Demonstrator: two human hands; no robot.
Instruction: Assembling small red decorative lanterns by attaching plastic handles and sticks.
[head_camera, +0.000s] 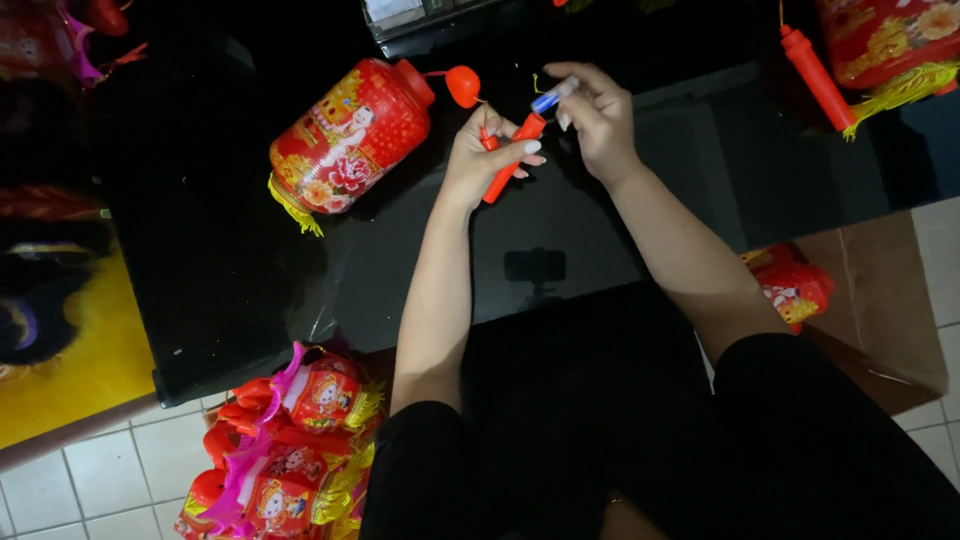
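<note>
We had the red stick handle (510, 157) gripped in our left hand (482, 158), fingers curled tight around it, just above the middle of the black glass table (230, 250). Our right hand (598, 120) sat at about 2 o'clock from it, fingertips pinching a small blue-and-white battery (552, 97) right at the handle's top end. The red lantern (348, 135) lay on its side at 9 o'clock from our hands, its red cap (463, 85) dangling close by. A heap of folded lanterns (290, 455) sat on the floor at 7 o'clock.
</note>
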